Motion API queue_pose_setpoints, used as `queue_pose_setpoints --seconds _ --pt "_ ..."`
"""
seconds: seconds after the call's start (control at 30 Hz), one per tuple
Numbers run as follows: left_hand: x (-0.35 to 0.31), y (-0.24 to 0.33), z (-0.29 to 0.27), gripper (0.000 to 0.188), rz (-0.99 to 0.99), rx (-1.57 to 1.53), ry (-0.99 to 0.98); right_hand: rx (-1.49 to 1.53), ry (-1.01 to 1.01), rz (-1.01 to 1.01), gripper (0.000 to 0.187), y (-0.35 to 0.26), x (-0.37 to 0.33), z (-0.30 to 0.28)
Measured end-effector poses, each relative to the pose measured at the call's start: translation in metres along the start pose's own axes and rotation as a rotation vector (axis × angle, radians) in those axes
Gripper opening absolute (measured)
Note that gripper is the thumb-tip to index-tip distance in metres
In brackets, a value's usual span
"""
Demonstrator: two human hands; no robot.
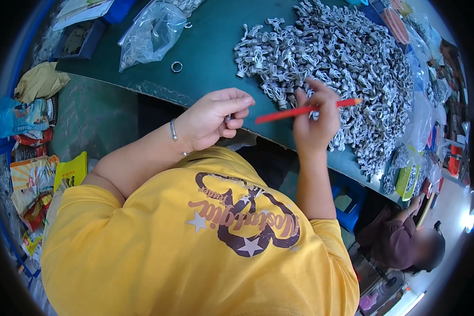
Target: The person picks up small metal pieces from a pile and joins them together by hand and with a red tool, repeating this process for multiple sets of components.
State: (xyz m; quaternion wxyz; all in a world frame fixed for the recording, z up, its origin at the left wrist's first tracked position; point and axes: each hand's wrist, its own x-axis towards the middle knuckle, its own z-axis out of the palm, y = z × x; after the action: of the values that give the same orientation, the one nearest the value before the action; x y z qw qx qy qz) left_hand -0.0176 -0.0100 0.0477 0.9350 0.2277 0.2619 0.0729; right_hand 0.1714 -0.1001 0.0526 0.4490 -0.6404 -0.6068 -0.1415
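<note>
My left hand [216,118] is closed above the near edge of the table, thumb and fingers pressed together. A small dark bit shows between its fingers, too little of it to name. In my right hand [317,118] a slim red pencil-like stick [284,114] with a tan tip lies across the fingers, its tip pointing right. That hand is at the near left side of a big heap of small grey looped pieces [347,63], its index finger and thumb overlapping the heap. Whether the fingertips touch a piece cannot be seen.
The green table [210,58] carries a small metallic ring [177,66] and a clear plastic bag [152,34]. A dark bin [79,39] sits far left, with colourful packets [34,174] below. At right are a blue stool [348,203] and a person in dark clothing [392,239].
</note>
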Motion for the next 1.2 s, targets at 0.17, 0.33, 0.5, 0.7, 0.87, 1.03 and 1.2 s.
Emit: queue_pose_setpoints --seconds 0.17,0.33,0.5,0.7,0.87,1.03,1.2 --pt "0.003 -0.002 0.008 0.010 0.057 0.095 0.059 -0.220 -0.071 0.004 0.025 0.035 0.010 0.004" --pt "0.007 -0.007 0.007 0.011 0.122 0.207 0.052 -0.106 -0.076 0.186 0.025 0.033 0.016 0.013" --pt "0.012 -0.009 0.000 0.013 0.204 0.290 0.046 0.074 -0.045 0.276 0.021 0.020 0.018 0.006" --pt "0.012 -0.007 0.012 0.023 0.240 0.343 0.111 0.793 0.058 0.574 0.025 -0.018 0.004 0.004" --pt "0.010 -0.004 0.016 0.024 0.338 0.376 0.099 1.015 -0.012 0.837 0.023 -0.037 -0.007 0.003" --pt "0.004 -0.003 0.012 0.022 0.380 0.367 0.083 1.113 -0.064 0.928 0.021 -0.037 -0.015 0.001" --pt "-0.005 0.000 0.023 0.019 0.462 0.456 0.022 1.267 -0.082 0.758 0.024 -0.030 -0.040 0.011"
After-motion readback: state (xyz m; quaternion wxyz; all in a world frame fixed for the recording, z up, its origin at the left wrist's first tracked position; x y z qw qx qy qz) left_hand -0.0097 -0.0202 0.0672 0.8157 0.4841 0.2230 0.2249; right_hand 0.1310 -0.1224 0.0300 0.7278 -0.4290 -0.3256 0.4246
